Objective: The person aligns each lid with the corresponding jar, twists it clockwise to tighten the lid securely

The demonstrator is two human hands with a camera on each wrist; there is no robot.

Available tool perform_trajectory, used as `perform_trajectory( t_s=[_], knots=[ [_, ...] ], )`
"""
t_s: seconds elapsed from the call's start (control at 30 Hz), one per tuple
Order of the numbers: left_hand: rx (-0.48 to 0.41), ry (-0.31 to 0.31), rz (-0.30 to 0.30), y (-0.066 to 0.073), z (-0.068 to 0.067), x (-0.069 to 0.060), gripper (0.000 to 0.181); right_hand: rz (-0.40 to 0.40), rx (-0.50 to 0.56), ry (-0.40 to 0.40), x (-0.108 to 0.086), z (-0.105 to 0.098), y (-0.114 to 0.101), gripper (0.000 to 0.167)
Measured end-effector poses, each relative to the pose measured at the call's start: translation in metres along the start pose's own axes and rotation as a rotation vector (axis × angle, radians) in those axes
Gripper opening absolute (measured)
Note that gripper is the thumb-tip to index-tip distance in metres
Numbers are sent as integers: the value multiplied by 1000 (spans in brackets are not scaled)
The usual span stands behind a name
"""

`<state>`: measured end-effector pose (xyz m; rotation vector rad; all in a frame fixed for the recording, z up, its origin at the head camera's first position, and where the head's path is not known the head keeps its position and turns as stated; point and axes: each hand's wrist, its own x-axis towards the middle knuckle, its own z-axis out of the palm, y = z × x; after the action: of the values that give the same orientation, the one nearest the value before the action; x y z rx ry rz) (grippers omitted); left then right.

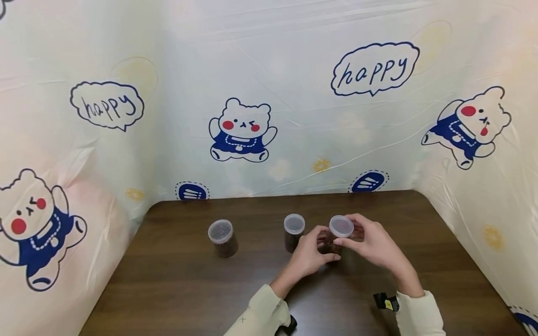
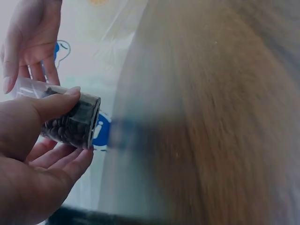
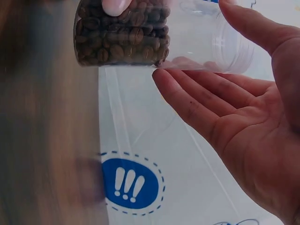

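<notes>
A clear jar of coffee beans (image 1: 341,227) with a translucent lid stands upright between my hands. My left hand (image 1: 310,254) grips its lower part, thumb (image 2: 58,104) on the near side and fingers beneath and behind. In the left wrist view the jar's bottom rim appears off the tabletop. My right hand (image 1: 374,242) is around the lid end, its thumb at the jar's upper side. The right wrist view shows its fingers (image 3: 201,101) extended alongside the jar (image 3: 126,35). The beans fill roughly the lower half; the upper part is see-through.
A second lidded jar (image 1: 294,228) with dark contents stands just left of my left hand. Another jar (image 1: 222,238) stands farther left. The brown wooden table (image 1: 168,289) meets a printed curtain (image 1: 294,177) at its back and sides.
</notes>
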<state>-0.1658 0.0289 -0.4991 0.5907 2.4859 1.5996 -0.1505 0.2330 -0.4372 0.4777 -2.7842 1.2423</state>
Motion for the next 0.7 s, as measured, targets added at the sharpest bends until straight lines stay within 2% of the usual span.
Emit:
perform_trajectory(
  t_s=[0.2,0.37,0.7],
  knots=[
    [51,3,-54,-6,19,20,62,12,-2,-6,8,-6,14,59],
    [71,23,-84,-10,30,31,61,44,17,5,12,-7,27,59],
    [172,61,-95,-12,38,48,62,86,23,28,19,-8,41,58]
  ],
)
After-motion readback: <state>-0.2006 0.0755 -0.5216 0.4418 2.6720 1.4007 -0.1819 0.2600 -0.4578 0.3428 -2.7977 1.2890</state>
